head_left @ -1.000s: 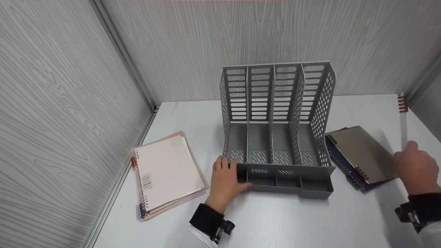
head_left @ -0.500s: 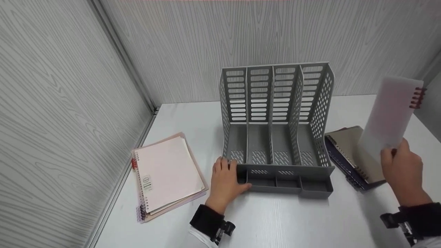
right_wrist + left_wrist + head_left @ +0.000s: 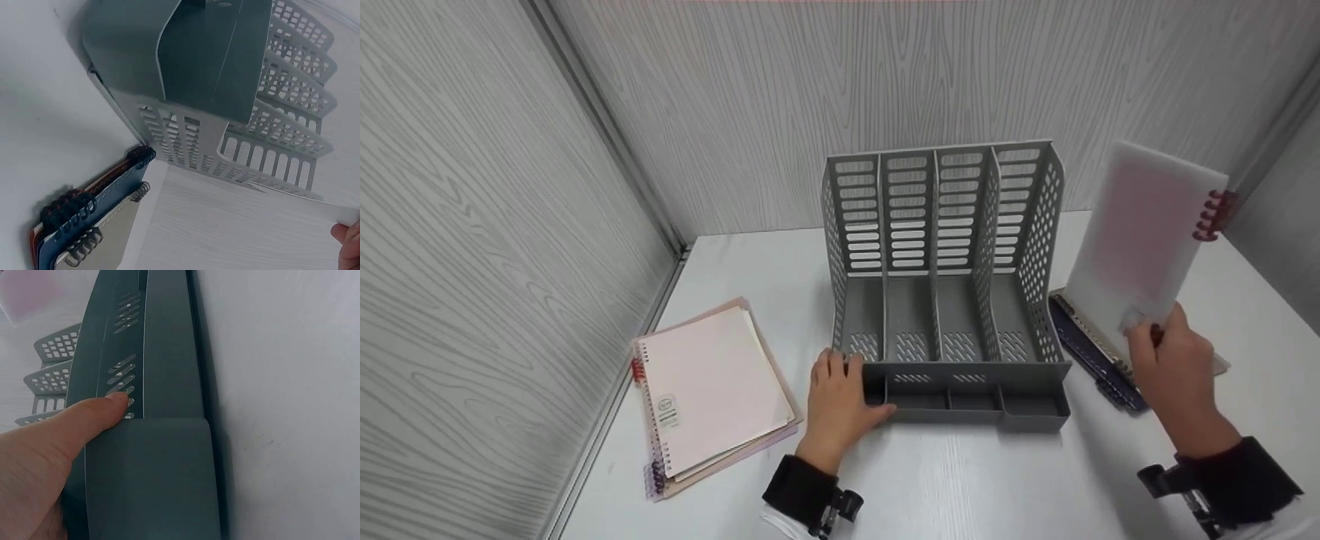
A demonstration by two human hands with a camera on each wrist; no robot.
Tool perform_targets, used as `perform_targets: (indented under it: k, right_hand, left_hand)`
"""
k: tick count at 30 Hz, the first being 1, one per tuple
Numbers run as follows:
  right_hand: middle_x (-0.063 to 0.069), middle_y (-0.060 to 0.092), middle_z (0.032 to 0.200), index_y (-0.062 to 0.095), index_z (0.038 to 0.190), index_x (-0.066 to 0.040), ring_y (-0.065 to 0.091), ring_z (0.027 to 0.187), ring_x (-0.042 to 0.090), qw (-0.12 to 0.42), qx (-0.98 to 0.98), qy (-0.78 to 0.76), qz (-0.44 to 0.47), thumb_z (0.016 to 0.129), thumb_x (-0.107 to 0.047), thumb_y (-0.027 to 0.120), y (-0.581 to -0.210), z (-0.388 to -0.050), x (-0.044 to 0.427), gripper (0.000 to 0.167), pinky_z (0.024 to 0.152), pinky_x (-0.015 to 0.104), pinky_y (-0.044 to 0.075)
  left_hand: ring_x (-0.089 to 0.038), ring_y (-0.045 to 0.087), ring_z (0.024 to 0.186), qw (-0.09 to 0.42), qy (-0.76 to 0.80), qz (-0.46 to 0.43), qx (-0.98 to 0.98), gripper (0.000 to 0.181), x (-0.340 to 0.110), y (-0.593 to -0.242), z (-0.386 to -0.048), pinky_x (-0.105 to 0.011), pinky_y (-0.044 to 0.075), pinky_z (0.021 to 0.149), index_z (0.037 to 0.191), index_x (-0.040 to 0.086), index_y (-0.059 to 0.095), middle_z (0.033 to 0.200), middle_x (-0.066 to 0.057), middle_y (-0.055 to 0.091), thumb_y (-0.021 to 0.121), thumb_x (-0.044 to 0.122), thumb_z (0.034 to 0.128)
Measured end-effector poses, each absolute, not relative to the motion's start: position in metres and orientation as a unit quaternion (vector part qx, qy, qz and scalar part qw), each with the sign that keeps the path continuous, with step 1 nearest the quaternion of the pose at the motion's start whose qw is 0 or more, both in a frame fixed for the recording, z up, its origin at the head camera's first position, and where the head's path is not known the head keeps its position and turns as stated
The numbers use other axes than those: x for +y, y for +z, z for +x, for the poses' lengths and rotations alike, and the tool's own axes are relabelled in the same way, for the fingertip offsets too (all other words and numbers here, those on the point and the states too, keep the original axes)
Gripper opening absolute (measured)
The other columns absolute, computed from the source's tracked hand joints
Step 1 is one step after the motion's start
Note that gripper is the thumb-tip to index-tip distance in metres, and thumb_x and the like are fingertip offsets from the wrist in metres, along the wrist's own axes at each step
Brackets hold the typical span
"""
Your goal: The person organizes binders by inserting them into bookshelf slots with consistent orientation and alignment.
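Note:
A grey desk file organizer with upright slots and a row of small front compartments stands mid-table. My left hand grips its front left corner; in the left wrist view the thumb lies over the front part, and the other fingers are mostly hidden. At the right, my right hand pinches the lower edge of a loose-leaf notebook with a frosted translucent cover, pink inside and red rings. It is held upright and tilted, apart from the organizer. Only a few right fingertips show in the right wrist view.
Beneath the raised notebook lies a stack of ring-bound notebooks, including a dark blue one and a greyish-tan one, close to the organizer's right side. Pale pink spiral notebooks are stacked at left. Wood-grain panels enclose the back and sides.
The right hand has carried the translucent notebook leftward toward the organizer, turning its cover from edge-on to face-on. My left hand keeps its hold on the corner. The head view has shifted slightly.

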State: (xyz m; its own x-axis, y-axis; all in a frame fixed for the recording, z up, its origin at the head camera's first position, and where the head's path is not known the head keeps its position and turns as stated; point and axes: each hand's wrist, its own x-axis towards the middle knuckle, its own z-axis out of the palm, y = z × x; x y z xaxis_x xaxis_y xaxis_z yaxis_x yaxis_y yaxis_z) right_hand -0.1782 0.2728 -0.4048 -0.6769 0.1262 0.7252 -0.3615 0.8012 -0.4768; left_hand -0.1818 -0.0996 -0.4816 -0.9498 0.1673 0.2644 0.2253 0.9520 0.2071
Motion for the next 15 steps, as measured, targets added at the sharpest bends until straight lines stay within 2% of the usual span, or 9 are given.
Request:
perform_targets:
  k: [8, 15]
  right_hand:
    - [0.017, 0.056, 0.065, 0.054, 0.095, 0.010, 0.039, 0.050, 0.015, 0.413, -0.850, 0.309, 0.104, 0.084, -0.003, 0.045, -0.414, -0.182, 0.253, 0.019, 0.043, 0.015, 0.026]
    - [0.012, 0.050, 0.061, 0.050, 0.091, 0.006, 0.039, 0.049, 0.018, 0.399, -0.856, 0.313, 0.100, 0.085, -0.001, 0.045, -0.422, -0.197, 0.244, 0.011, 0.042, 0.020, 0.027]
  left_hand:
    - [-0.040, 0.033, 0.124, 0.142, -0.125, -0.109, -0.976, 0.087, -0.102, -0.485, -0.179, -0.047, 0.026, 0.104, 0.123, 0.002, 0.049, 0.124, -0.021, 0.043, 0.073, 0.062, 0.0651]
    - [-0.042, 0.031, 0.126, 0.128, -0.134, -0.103, -0.977, 0.088, -0.100, -0.482, -0.182, -0.048, 0.025, 0.106, 0.124, 0.003, 0.047, 0.128, -0.023, 0.043, 0.073, 0.061, 0.0647]
